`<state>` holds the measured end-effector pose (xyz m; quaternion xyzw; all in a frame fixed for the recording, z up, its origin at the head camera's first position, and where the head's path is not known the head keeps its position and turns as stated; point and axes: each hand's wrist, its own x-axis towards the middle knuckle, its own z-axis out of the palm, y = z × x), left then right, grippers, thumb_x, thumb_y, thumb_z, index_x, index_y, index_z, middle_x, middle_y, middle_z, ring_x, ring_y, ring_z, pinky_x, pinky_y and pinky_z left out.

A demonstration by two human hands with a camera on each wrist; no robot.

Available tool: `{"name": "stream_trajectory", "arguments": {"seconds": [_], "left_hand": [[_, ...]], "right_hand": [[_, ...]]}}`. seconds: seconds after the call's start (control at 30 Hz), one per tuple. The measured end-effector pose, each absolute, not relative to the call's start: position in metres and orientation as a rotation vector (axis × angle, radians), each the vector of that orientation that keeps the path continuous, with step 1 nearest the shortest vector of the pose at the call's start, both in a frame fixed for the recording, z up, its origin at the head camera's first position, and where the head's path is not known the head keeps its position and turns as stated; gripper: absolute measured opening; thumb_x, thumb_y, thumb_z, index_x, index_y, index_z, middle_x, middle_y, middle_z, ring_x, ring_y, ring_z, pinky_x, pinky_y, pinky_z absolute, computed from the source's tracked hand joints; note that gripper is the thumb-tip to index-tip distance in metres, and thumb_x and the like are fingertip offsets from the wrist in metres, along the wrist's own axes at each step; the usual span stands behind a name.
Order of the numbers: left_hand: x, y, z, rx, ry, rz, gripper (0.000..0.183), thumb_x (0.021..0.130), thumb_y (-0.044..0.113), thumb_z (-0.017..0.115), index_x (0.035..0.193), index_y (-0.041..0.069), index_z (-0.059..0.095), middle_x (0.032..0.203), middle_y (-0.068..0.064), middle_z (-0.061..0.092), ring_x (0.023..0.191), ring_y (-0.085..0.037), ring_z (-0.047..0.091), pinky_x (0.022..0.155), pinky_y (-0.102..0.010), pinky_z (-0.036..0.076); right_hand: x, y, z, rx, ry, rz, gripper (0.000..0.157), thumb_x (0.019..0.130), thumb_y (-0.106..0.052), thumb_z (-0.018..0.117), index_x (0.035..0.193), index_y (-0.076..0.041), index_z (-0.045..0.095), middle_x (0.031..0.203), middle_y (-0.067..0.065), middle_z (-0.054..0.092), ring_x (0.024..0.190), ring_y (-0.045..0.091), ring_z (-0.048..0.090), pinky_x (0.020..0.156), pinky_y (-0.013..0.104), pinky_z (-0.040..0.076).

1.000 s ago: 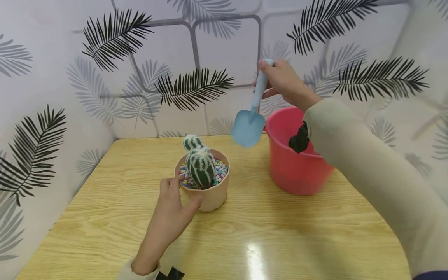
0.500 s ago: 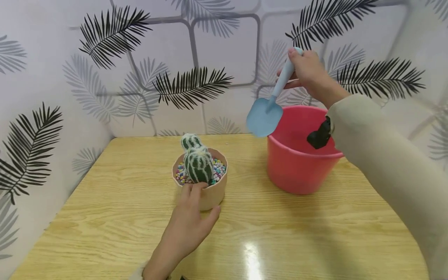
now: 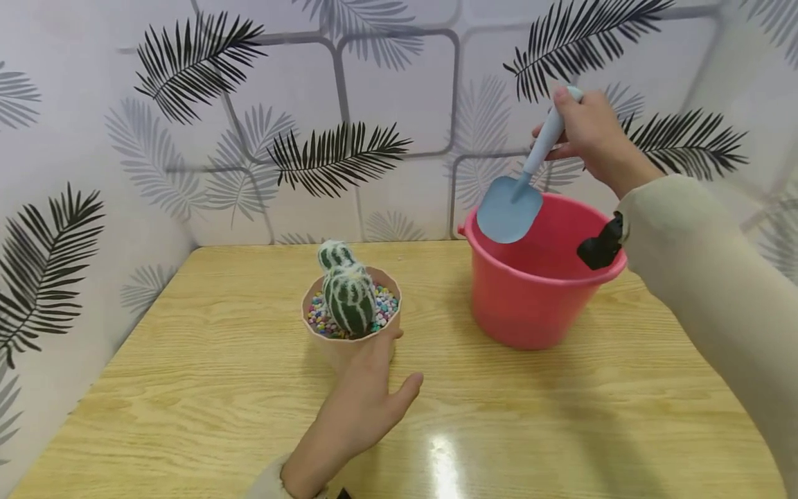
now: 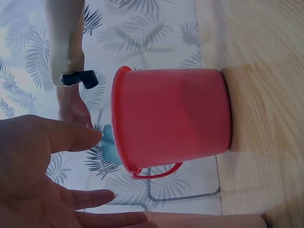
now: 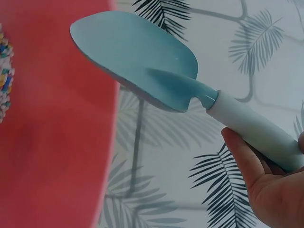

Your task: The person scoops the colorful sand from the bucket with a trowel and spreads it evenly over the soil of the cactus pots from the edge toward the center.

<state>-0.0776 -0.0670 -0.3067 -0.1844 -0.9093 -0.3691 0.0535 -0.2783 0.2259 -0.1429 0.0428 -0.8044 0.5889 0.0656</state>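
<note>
My right hand [image 3: 592, 132] grips the pale handle of a light blue trowel [image 3: 510, 209] by its top end. The blade points down at the left rim of a red bucket [image 3: 524, 305], above its mouth; the right wrist view shows the trowel [image 5: 137, 57] blade bare. My left hand [image 3: 358, 409] has its fingers spread in front of a peach flowerpot [image 3: 333, 350], partly hiding it. Whether the fingertips touch the pot cannot be told. Inside the pot a cactus [image 3: 350, 298] stands among colourful pebbles [image 3: 385, 305].
Colourful pebbles [image 5: 4, 76] show inside the bucket at the left edge of the right wrist view. Bucket and pot stand apart on a wooden table [image 3: 206, 360]. Behind them rises a wall [image 3: 399, 90] with a leaf pattern.
My right hand has carried the trowel rightward, from beside the bucket to over its rim. My left hand has slid right across the front of the pot.
</note>
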Motion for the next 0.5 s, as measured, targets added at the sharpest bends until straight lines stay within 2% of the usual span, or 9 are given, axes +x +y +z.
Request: {"name": "stream_trajectory", "arguments": {"seconds": [0.2, 0.33, 0.5], "left_hand": [[-0.086, -0.059, -0.308, -0.576, -2.767, -1.07, 0.069, 0.089, 0.022, 0.064, 0.14, -0.009, 0.029, 0.135, -0.029, 0.048, 0.128, -0.037, 0.047, 0.104, -0.049, 0.04], [-0.092, -0.054, -0.308, -0.597, -2.796, -1.044, 0.07, 0.09, 0.024, 0.063, 0.141, -0.009, 0.028, 0.138, -0.029, 0.046, 0.128, -0.037, 0.046, 0.105, -0.047, 0.04], [-0.1, -0.046, -0.306, -0.61, -2.796, -1.059, 0.067, 0.092, 0.026, 0.061, 0.141, -0.006, 0.03, 0.14, -0.027, 0.043, 0.131, -0.036, 0.043, 0.107, -0.047, 0.038]], "right_hand": [[-0.283, 0.238, -0.156, 0.09, -2.429, 1.726, 0.03, 0.101, -0.037, 0.039, 0.097, -0.009, 0.045, 0.073, -0.007, 0.061, 0.067, 0.003, 0.064, 0.054, 0.019, 0.055], [-0.285, 0.245, -0.169, 0.053, -2.503, 1.579, 0.034, 0.101, -0.041, 0.037, 0.098, -0.008, 0.047, 0.074, -0.009, 0.06, 0.067, 0.002, 0.062, 0.055, 0.019, 0.055], [-0.287, 0.253, -0.181, 0.029, -2.566, 1.468, 0.038, 0.1, -0.043, 0.037, 0.107, -0.007, 0.046, 0.076, -0.011, 0.06, 0.067, 0.0, 0.061, 0.058, 0.022, 0.056]]}}
